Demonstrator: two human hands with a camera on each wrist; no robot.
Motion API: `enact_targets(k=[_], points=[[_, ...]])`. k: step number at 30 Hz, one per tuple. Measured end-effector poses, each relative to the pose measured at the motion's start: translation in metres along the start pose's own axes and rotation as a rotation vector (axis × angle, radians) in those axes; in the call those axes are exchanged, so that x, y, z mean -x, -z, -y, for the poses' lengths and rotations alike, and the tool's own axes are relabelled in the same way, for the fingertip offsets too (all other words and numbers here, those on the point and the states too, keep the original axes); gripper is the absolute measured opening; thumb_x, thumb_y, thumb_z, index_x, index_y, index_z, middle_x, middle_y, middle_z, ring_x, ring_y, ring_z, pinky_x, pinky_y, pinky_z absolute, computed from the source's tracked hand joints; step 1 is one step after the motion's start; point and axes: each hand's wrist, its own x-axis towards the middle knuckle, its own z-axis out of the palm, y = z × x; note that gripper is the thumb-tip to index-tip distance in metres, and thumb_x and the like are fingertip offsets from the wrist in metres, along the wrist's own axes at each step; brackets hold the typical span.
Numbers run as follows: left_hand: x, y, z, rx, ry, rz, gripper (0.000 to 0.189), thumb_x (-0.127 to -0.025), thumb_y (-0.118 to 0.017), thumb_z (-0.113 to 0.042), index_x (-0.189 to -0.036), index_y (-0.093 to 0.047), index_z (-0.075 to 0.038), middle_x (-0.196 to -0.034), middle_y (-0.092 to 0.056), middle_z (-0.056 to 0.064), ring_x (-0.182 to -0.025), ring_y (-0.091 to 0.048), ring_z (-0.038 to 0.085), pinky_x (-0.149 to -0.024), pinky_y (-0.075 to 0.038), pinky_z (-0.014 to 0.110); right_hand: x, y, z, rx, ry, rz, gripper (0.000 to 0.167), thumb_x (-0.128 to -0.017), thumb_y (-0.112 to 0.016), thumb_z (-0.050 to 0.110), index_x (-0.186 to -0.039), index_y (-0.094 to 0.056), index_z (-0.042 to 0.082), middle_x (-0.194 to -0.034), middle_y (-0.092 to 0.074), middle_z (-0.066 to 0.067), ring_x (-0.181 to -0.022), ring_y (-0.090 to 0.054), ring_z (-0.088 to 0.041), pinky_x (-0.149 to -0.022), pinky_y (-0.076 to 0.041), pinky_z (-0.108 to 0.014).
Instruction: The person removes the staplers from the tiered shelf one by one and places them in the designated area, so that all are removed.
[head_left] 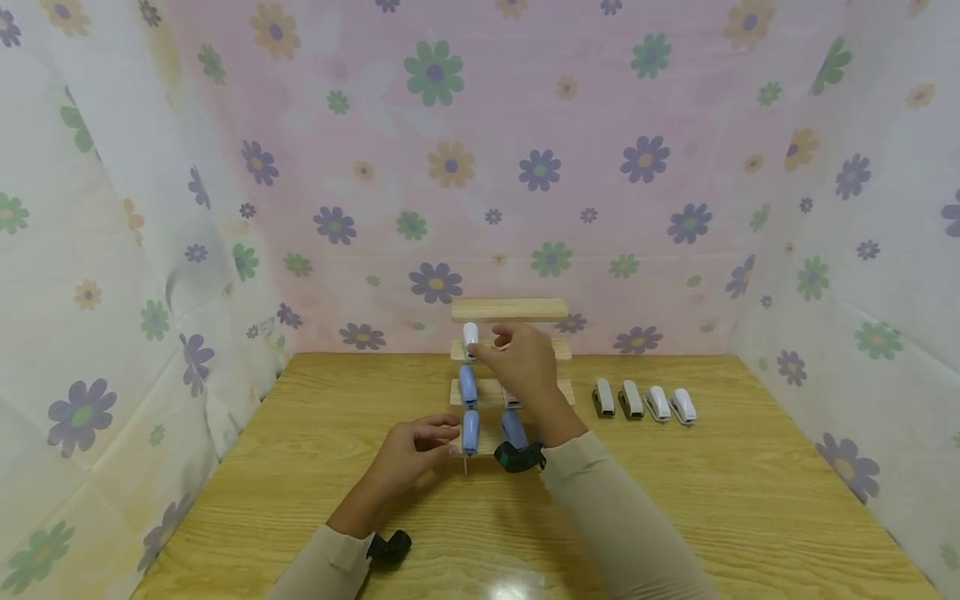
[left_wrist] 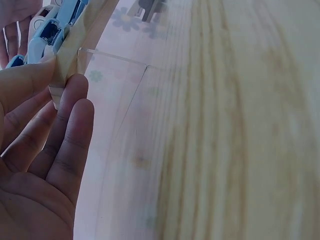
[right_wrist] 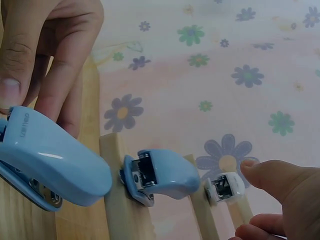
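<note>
A stepped wooden rack (head_left: 508, 310) stands mid-table in the head view. My left hand (head_left: 415, 450) grips the left end of its lowest shelf, thumb and fingers on either side of the wood (left_wrist: 62, 62). On the third shelf up sits a white stapler (head_left: 470, 335); the thumb of my right hand (head_left: 525, 362) touches or nearly touches its end (right_wrist: 235, 185), other fingers loosely bent. Below it are a blue stapler (head_left: 468, 385) and, lowest, another blue stapler (head_left: 470, 431). A further blue stapler (head_left: 513, 429) and a pale pinkish stapler (head_left: 512, 400) are partly hidden by my right arm.
Right of the rack, two grey staplers (head_left: 603, 398) and two white staplers (head_left: 658, 403) stand in a row on the wooden table (head_left: 750, 500). Flowered cloth (head_left: 495, 167) hangs behind and at both sides. The rack's top shelf rises behind my right hand.
</note>
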Motion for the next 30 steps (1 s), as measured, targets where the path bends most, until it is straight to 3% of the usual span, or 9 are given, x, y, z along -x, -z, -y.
enact_targets(k=[7, 11, 22, 30], points=[[0.001, 0.001, 0.0, 0.026, -0.013, 0.002, 0.034, -0.092, -0.081, -0.021, -0.123, -0.077, -0.008, -0.144, -0.063, 0.008, -0.12, -0.069, 0.029, -0.094, -0.059, 0.026, -0.003, -0.012, 0.004, 0.079, -0.029, 0.04, 0.062, -0.085, -0.08, 0.057, -0.13, -0.074, 0.015, -0.104, -0.076, 0.001, -0.076, -0.067, -0.014, -0.061, -0.056, -0.03], [0.001, 0.001, 0.0, 0.029, -0.019, -0.003, 0.034, -0.092, -0.081, -0.02, -0.123, -0.077, -0.007, -0.144, -0.063, 0.009, -0.122, -0.068, 0.029, -0.095, -0.059, 0.026, -0.005, -0.015, 0.009, 0.124, -0.004, 0.052, 0.063, -0.086, -0.08, 0.056, -0.131, -0.073, 0.012, -0.102, -0.076, 0.0, -0.073, -0.065, -0.013, -0.06, -0.054, -0.028], [0.001, 0.0, -0.004, 0.037, -0.021, 0.016, 0.033, -0.094, -0.079, -0.017, -0.124, -0.076, -0.005, -0.146, -0.062, 0.011, -0.121, -0.069, 0.032, -0.094, -0.059, 0.025, -0.007, -0.019, 0.011, 0.166, 0.076, 0.002, 0.034, -0.09, -0.081, 0.044, -0.105, -0.082, 0.015, -0.079, -0.074, 0.002, -0.057, -0.059, -0.011, -0.047, -0.045, -0.026], [0.002, -0.001, -0.004, 0.031, -0.024, 0.015, 0.031, -0.094, -0.079, -0.016, -0.123, -0.076, -0.005, -0.145, -0.062, 0.01, -0.118, -0.07, 0.03, -0.093, -0.059, 0.025, -0.005, -0.019, 0.012, 0.085, 0.041, 0.008, 0.02, -0.092, -0.076, 0.032, -0.102, -0.082, 0.015, -0.06, -0.064, 0.005, -0.046, -0.048, -0.012, -0.04, -0.035, -0.023]])
